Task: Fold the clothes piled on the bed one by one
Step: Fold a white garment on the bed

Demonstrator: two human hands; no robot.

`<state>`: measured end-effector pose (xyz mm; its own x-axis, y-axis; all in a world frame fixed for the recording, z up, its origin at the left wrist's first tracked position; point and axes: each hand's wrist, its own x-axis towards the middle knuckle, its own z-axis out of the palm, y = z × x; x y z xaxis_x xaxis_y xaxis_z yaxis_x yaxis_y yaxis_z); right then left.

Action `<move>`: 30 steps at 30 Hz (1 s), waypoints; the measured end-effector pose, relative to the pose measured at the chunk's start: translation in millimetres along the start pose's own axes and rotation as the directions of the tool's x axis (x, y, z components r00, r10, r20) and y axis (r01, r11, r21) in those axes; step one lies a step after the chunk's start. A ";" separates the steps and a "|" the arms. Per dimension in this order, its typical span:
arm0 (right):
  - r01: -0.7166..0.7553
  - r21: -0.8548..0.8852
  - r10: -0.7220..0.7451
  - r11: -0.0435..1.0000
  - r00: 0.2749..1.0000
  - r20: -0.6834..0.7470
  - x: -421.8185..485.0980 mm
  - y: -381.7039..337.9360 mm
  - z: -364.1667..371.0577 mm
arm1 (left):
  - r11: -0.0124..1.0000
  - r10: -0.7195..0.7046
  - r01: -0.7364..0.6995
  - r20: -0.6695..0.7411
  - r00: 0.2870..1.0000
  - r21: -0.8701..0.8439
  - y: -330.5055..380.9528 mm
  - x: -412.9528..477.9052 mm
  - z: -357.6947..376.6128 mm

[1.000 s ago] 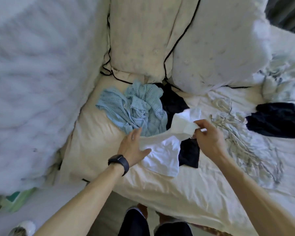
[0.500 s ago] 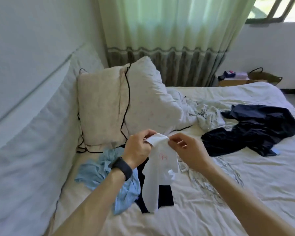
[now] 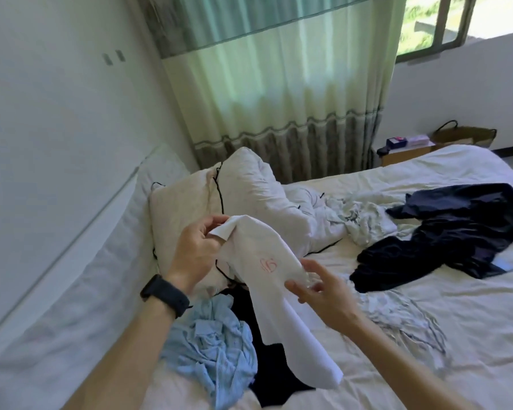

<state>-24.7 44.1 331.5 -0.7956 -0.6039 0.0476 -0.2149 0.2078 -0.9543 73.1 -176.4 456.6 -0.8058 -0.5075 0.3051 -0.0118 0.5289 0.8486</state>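
A white garment (image 3: pixel 279 306) is held up above the bed (image 3: pixel 427 365), its lower part hanging down in front of the clothes pile. It bears 1 small red outline print (image 3: pixel 267 265) near the middle; its shape is too faint to read as letters. The left hand (image 3: pixel 194 255), with a black watch (image 3: pixel 165 295) on the wrist, pinches the garment's top corner, fingers curled onto the cloth. The right hand (image 3: pixel 323 294) holds the garment's right edge lower down, cloth caught between thumb and loosely spread fingers. Just beneath lie a crumpled light blue garment (image 3: pixel 216 344) and, touching it, a black garment (image 3: pixel 273 377). Further right on the sheet sprawls a dark navy garment (image 3: pixel 456 232), with a pale patterned garment (image 3: pixel 365 217) beside it. 2 pillows (image 3: pixel 249 187) lean at the head of the bed, in front of a green curtain (image 3: pixel 279 99).
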 end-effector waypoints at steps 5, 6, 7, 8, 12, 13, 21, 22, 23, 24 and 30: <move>0.046 -0.071 -0.049 0.996 0.998 -0.044 23.9 -40.2 -13.8 | 0.975 -0.116 0.125 -0.059 0.992 0.184 -32.3 -3.5 -19.9; 0.059 -0.106 -0.065 0.993 0.997 -0.051 29.0 -50.5 -15.4 | 0.950 -0.148 0.152 -0.033 0.988 0.274 -41.1 -5.3 -23.3; 0.068 -0.147 -0.076 0.987 0.996 -0.052 33.4 -61.6 -15.8 | 0.914 -0.182 0.164 0.012 0.983 0.370 -49.0 -8.1 -24.1; 0.069 -0.177 -0.079 0.982 0.995 -0.052 37.8 -71.9 -15.0 | 0.886 -0.221 0.177 0.054 0.974 0.428 -56.2 -12.4 -22.3; 0.053 -0.249 -0.074 0.967 0.994 -0.075 50.0 -104.9 -11.0 | 0.913 -0.195 0.124 0.151 0.969 0.388 -59.4 -27.5 -2.1; 0.045 -0.261 -0.068 0.964 0.994 -0.083 52.1 -110.1 -10.4 | 0.926 -0.161 0.087 0.175 0.971 0.368 -57.2 -29.7 3.8; -0.002 -0.136 -0.036 0.991 0.960 -0.277 60.6 -139.3 -13.0 | 0.975 -0.077 0.025 0.227 0.971 0.223 -39.4 -57.5 59.1; -0.002 -0.137 -0.038 0.991 0.955 -0.293 61.4 -142.0 -14.4 | 0.973 -0.106 0.048 0.253 0.961 0.227 -42.5 -58.3 63.9; 0.000 -0.133 -0.041 0.991 0.951 -0.306 61.4 -144.4 -15.4 | 0.967 -0.144 0.076 0.275 0.951 0.243 -44.7 -57.3 67.9; 0.006 -0.113 -0.042 0.994 0.946 -0.320 61.1 -146.6 -15.9 | 0.957 -0.186 0.108 0.285 0.940 0.267 -46.2 -55.3 71.4; 0.056 0.123 0.007 0.991 0.887 -0.462 60.0 -146.4 -17.8 | 0.838 -0.256 0.103 0.219 0.941 0.536 -60.5 -44.8 78.7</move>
<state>-51.0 -8.8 479.4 -0.9688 -0.1783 0.1722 -0.1882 0.0772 -0.9791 63.3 -132.1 357.6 -0.8854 -0.4642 -0.0250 -0.4104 0.7553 0.5110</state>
